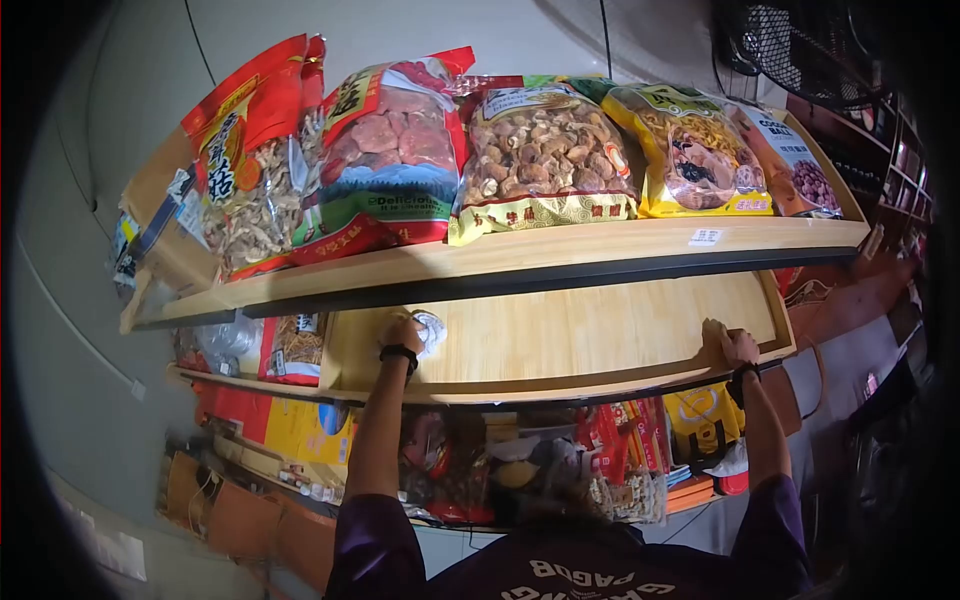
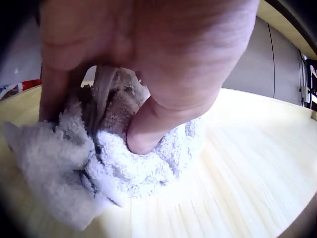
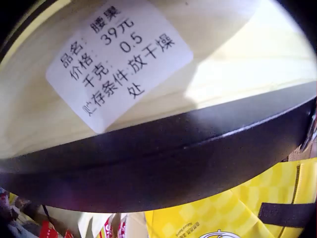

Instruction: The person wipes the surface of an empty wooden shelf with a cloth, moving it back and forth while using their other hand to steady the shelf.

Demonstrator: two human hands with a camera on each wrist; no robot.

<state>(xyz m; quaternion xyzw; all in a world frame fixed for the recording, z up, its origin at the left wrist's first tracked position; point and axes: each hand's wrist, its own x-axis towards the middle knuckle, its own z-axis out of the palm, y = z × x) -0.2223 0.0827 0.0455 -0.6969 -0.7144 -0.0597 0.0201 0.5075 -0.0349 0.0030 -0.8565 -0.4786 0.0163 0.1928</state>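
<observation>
My left hand (image 1: 402, 332) grips a bunched white towel (image 2: 138, 168) on the bare wooden shelf board (image 1: 570, 340), toward its left end. In the left wrist view the thumb (image 2: 146, 131) digs into the fuzzy cloth, with the other fingers partly hidden behind it. At the shelf's right front corner, my right hand (image 1: 740, 347) holds the raised front edge, fingers over the lip. The right wrist view shows no hand, only that edge with a white price label (image 3: 121, 59) and a black strip (image 3: 163, 148) below it.
Above, another shelf (image 1: 600, 245) carries several large bags of dried food, including a mushroom bag (image 1: 545, 150). Left of the bare section sits a red-edged packet (image 1: 293, 348). Packaged goods, among them a yellow bag (image 1: 703, 418), fill the level below.
</observation>
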